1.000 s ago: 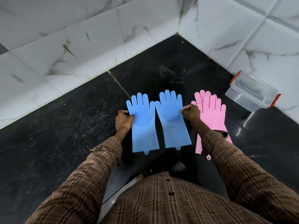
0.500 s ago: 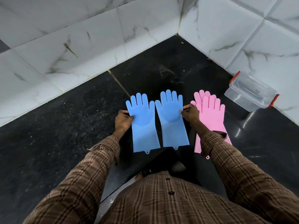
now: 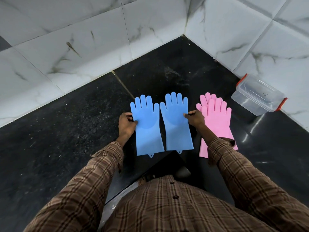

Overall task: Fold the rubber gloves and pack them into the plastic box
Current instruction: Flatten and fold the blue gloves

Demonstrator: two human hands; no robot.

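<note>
Both hands (image 3: 126, 124) (image 3: 195, 118) still pinch the flat blue gloves' (image 3: 148, 126) outer edges, nothing moved.

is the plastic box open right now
No, the plastic box has its clear lid on, with a red latch at each end, and it stands against the wall right of the pink gloves.

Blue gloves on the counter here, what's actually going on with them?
A person in a plaid shirt has two blue gloves laid flat, side by side, on the black counter. The left hand pinches the outer edge of the left blue glove; the right hand pinches the outer edge of the right blue glove. Nothing is folded yet. The pink gloves lie stacked to the right, and the lidded plastic box sits by the wall.
</note>
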